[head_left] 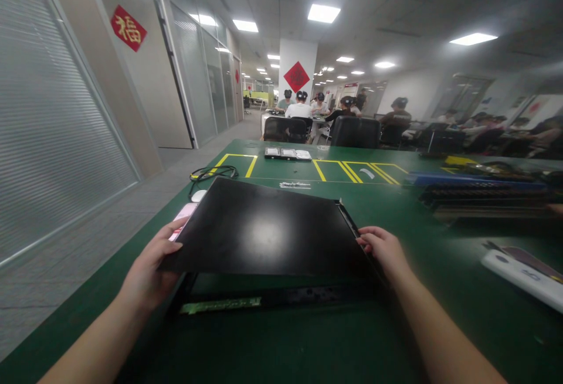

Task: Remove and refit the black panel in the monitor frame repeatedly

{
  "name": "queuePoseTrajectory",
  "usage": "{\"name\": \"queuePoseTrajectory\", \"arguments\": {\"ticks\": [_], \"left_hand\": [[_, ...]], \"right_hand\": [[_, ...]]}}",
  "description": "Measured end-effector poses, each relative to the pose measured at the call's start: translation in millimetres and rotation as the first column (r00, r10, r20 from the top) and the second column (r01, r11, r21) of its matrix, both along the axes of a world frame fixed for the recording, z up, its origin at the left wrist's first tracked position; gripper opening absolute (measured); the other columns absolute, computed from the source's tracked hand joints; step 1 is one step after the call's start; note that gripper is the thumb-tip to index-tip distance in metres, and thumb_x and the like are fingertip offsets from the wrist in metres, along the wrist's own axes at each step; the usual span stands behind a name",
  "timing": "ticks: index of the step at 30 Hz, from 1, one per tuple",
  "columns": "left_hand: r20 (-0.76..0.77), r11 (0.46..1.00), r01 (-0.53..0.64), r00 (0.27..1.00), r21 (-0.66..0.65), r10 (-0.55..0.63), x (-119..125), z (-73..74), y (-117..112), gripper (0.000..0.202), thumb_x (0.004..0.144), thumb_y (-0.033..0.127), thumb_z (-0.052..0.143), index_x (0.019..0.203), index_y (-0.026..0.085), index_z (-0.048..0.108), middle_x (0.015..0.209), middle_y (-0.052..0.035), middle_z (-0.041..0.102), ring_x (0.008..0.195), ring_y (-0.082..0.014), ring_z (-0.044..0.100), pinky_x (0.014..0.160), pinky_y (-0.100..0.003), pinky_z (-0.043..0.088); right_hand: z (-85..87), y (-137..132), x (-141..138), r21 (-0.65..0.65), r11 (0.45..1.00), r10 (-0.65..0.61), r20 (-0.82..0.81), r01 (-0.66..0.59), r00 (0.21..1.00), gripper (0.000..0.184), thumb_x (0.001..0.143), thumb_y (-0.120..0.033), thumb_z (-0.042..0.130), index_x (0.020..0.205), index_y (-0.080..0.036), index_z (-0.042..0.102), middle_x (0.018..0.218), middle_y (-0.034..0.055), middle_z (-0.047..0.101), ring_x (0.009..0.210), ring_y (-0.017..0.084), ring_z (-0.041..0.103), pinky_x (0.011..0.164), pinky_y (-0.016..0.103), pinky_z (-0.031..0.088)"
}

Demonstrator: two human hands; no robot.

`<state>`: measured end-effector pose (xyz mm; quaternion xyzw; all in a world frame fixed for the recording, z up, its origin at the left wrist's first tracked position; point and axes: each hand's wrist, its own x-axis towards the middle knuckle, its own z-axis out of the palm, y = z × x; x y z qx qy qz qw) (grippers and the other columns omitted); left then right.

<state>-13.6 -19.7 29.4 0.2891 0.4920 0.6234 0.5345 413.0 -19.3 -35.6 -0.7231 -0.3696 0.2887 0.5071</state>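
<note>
A flat black display panel [264, 228] is tilted above the green table in front of me. My left hand [153, 258] grips its left edge, thumb on top. At the right edge the fingers of my right hand [382, 248] pinch the panel where a thin black frame strip runs along its side. Beneath the near edge lies a black bar [303, 295] with a narrow green circuit board [221, 305] on it. The panel hides whatever is under its middle.
Past the panel are three hard drives [288, 153], yellow tape outlines [347, 172] and a black cable [214, 173]. A pink-and-white object [179, 220] and white mouse [199, 196] sit left. A white device [523, 275] and blurred black parts [488, 193] lie right. People sit farther back.
</note>
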Motion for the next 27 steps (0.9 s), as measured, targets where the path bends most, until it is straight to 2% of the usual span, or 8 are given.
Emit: {"name": "queuePoseTrajectory", "arguments": {"ticks": [7, 12, 15, 23, 27], "left_hand": [[-0.019, 1.000, -0.010, 1.000, -0.014, 0.010, 2, -0.6, 1, 0.060, 0.039, 0.019, 0.074, 0.099, 0.018, 0.071, 0.077, 0.0022, 0.076, 0.058, -0.0177, 0.062, 0.048, -0.025, 0.050], [-0.015, 1.000, -0.010, 1.000, -0.009, 0.010, 3, -0.2, 0, 0.053, 0.039, 0.019, 0.073, 0.092, 0.019, 0.071, 0.075, 0.0022, 0.074, 0.055, -0.0155, 0.058, 0.050, -0.025, 0.050], [-0.016, 1.000, -0.014, 1.000, -0.012, 0.014, 4, 0.6, 0, 0.056, 0.038, 0.020, 0.072, 0.094, 0.018, 0.071, 0.075, 0.0024, 0.074, 0.056, -0.0155, 0.058, 0.051, -0.025, 0.049], [-0.022, 0.999, -0.004, 1.000, -0.049, 0.003, 7, -4.3, 3, 0.060, 0.039, 0.020, 0.073, 0.098, 0.019, 0.070, 0.082, 0.0010, 0.075, 0.065, -0.0188, 0.062, 0.052, -0.025, 0.049], [-0.014, 0.999, 0.037, 0.999, -0.025, -0.038, 5, -9.0, 2, 0.054, 0.042, 0.020, 0.075, 0.097, 0.019, 0.072, 0.081, -0.0003, 0.075, 0.065, -0.0192, 0.062, 0.055, -0.026, 0.049]], "right_hand": [[-4.1, 1, 4, 0.012, 1.000, 0.008, 0.021, -0.008, 1.000, 0.031, 0.062, -0.032, 0.061, 0.086, -0.016, 0.072, 0.072, 0.0079, 0.074, 0.055, 0.015, 0.056, 0.056, 0.029, 0.041], [2.3, 0, 0, -0.005, 0.999, -0.031, 0.022, 0.032, 0.999, 0.031, 0.062, -0.031, 0.061, 0.089, -0.018, 0.069, 0.068, 0.0067, 0.073, 0.052, 0.016, 0.055, 0.054, 0.029, 0.042], [3.8, -1, 0, -0.016, 0.999, -0.036, 0.039, 0.037, 0.999, 0.033, 0.064, -0.030, 0.060, 0.092, -0.018, 0.069, 0.068, 0.0065, 0.073, 0.052, 0.017, 0.056, 0.056, 0.030, 0.044], [-13.8, 3, 13, -0.019, 0.999, -0.032, 0.139, 0.035, 0.990, 0.039, 0.068, -0.032, 0.060, 0.104, -0.021, 0.067, 0.070, 0.0026, 0.074, 0.056, 0.018, 0.060, 0.062, 0.032, 0.046], [-15.5, 4, 15, -0.016, 0.999, -0.029, 0.173, 0.032, 0.985, 0.039, 0.069, -0.031, 0.059, 0.105, -0.021, 0.067, 0.070, 0.0027, 0.073, 0.056, 0.019, 0.061, 0.061, 0.032, 0.046]]}}
